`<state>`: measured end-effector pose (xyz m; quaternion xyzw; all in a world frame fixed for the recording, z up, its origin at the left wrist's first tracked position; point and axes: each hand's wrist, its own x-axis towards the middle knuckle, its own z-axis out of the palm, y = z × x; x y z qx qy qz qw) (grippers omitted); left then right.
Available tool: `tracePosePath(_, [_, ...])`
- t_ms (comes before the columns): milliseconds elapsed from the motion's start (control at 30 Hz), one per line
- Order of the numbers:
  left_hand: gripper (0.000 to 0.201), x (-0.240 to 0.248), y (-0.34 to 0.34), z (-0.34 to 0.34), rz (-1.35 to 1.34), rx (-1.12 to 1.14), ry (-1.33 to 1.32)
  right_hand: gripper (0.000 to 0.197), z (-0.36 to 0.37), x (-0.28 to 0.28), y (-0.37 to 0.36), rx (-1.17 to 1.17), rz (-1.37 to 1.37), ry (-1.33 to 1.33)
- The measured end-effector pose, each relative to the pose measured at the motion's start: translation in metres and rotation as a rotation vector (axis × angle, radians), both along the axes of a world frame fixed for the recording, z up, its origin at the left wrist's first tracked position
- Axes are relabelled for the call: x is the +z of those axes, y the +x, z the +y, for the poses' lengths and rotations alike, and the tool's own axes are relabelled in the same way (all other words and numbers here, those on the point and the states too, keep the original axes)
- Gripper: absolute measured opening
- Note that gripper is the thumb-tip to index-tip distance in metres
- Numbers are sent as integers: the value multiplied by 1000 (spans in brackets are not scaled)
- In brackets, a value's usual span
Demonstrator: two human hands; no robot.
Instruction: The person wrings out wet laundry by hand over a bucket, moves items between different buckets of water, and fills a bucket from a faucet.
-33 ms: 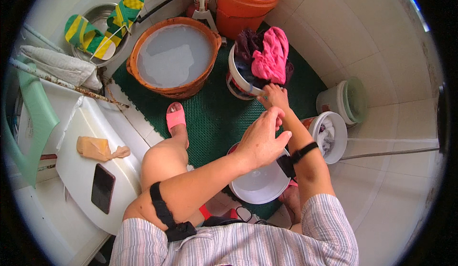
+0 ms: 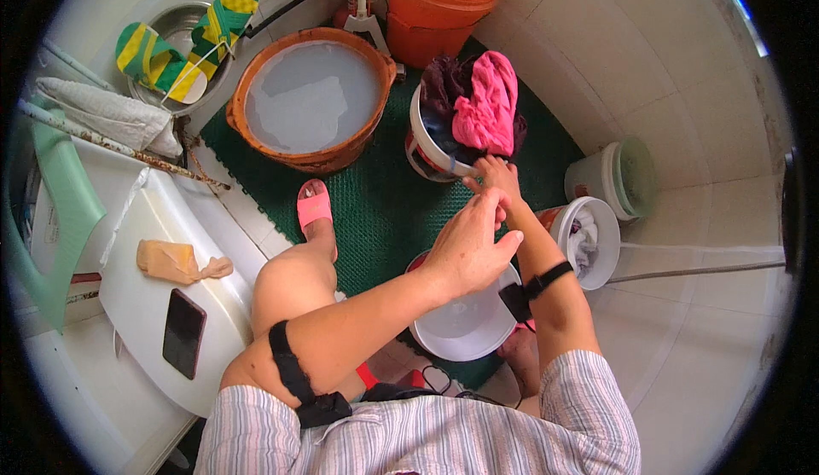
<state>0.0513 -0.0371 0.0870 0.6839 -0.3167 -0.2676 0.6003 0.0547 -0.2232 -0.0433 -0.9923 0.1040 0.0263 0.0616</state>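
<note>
A white bucket [image 2: 428, 158] stands ahead of me, heaped with dark clothes [image 2: 444, 87] and a bright pink cloth [image 2: 486, 112]. At its near rim is my right hand [image 2: 497, 178], fingers bent over the edge and the thumb lower down; the fingertips are partly hidden. My left hand [image 2: 473, 245] hovers in front of my right forearm, holding nothing, with thumb and fingers apart. Below both hands a white basin [image 2: 461, 347] with cloudy water sits between my legs, partly covered by my left hand and forearm.
A brown tub [image 2: 235, 117] of grey water stands ahead left, an orange bucket [image 2: 439, 14] behind it. On the right are a bucket of white cloth [image 2: 606, 262] and a lidded one [image 2: 589, 172]. A phone [image 2: 183, 334] and wrapped soap [image 2: 171, 262] lie on a white surface at left.
The white bucket with the clothes has shifted slightly toward me, along with my right hand at its rim. My left hand has barely moved.
</note>
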Motion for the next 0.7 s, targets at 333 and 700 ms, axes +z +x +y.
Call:
tracePosePath(333, [33,-3,8,-1,142,-51,-61,71,-17,27,-69,-700,-449,315])
tracePosePath(700, [30,-11,26,15,199,10,-62,51,56,-5,30,-510,-96,299])
